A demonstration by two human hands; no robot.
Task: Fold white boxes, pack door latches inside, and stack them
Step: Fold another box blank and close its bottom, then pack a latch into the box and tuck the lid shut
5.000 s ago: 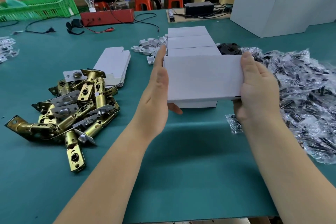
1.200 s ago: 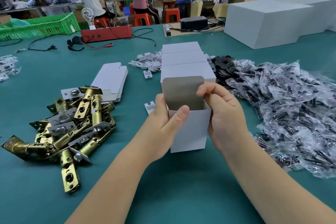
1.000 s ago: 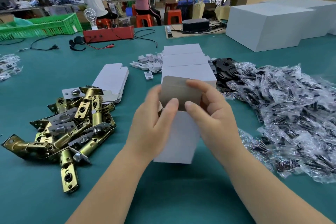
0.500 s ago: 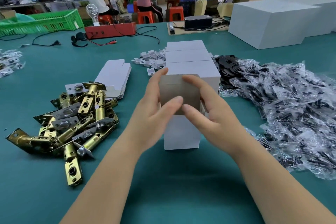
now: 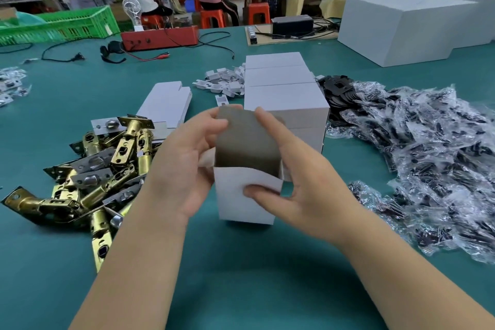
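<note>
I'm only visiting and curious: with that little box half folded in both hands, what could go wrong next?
The box stands on end with its flap up, steadied only by the left hand and right hand; it could tip or crease. The latches lie tangled, so grabbing one might drag others.

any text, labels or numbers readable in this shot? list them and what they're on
None can be read.
The white box in both hands is blank.
The stacked boxes and flat blanks show no print.
The latches and bagged parts show no legible marking.
Background items are too blurred to tell.
</note>
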